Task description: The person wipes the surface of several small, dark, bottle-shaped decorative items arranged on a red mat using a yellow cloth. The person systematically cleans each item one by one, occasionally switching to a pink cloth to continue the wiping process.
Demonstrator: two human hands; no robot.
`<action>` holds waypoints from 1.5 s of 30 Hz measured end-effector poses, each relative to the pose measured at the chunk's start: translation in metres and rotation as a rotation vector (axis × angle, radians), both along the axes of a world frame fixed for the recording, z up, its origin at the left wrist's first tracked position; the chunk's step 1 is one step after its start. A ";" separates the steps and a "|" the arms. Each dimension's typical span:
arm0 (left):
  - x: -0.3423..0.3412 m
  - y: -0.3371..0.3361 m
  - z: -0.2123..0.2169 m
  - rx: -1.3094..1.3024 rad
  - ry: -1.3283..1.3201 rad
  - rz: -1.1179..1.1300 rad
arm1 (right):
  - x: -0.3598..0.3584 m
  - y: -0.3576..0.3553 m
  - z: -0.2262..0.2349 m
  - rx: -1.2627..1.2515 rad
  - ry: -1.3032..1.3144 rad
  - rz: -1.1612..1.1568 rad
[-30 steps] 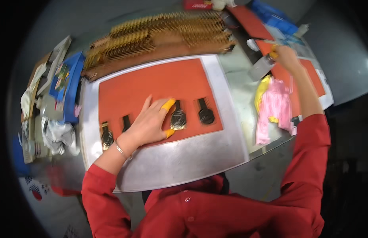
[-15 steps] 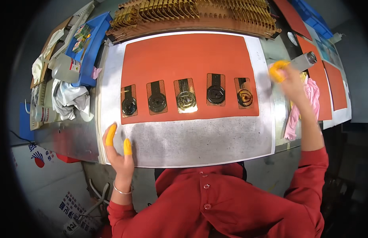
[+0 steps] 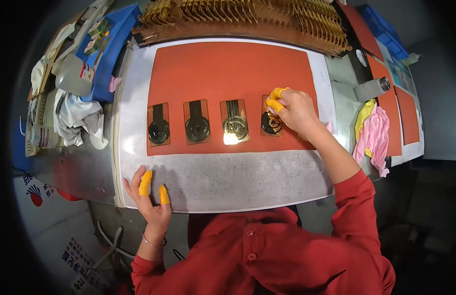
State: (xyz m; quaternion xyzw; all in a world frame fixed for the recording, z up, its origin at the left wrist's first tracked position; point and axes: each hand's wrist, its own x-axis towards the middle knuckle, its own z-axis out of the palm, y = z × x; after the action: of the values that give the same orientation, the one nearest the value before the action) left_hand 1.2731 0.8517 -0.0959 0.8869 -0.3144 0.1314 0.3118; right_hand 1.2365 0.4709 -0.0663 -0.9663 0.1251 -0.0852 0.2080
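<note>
Several dark cards with round emblems and gold line patterns lie in a row on an orange mat (image 3: 228,69): a left one (image 3: 158,129), a second (image 3: 197,127), a shiny middle one (image 3: 234,125) and a fourth (image 3: 271,127). My right hand (image 3: 294,110), with yellow finger cots, is closed over the fourth card, pinching a small whitish wad (image 3: 270,110) against its upper part. That hand and forearm mostly cover a fifth card. My left hand (image 3: 152,196), also wearing yellow finger cots, stays open over the near left of the grey work surface (image 3: 238,182), holding nothing.
Behind the mat stands a brown rack (image 3: 242,32) of gold-coloured pieces. On the right are a grey bottle (image 3: 370,89) and pink cloth (image 3: 374,130). Leftward are a blue tray (image 3: 110,64), a translucent jug (image 3: 74,76) and a crumpled whitish cloth (image 3: 75,118).
My right hand has moved left from beside the bottle to the fourth card. My left hand has shifted slightly nearer to me, still open. The view has shifted slightly.
</note>
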 end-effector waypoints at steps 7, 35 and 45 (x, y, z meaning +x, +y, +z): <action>0.000 0.000 -0.002 0.019 -0.074 0.019 | -0.026 0.019 -0.014 -0.088 -0.099 0.183; 0.000 -0.002 0.001 -0.079 -0.095 0.049 | 0.007 -0.006 0.000 -0.150 0.020 0.265; -0.001 0.000 -0.003 -0.091 -0.097 0.062 | -0.013 0.001 -0.004 -0.075 -0.044 0.535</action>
State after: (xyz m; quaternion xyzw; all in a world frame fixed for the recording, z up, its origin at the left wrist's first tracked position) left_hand 1.2723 0.8517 -0.0990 0.8738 -0.2952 0.1980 0.3318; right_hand 1.2231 0.4717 -0.0701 -0.9700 -0.1424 -0.0530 0.1898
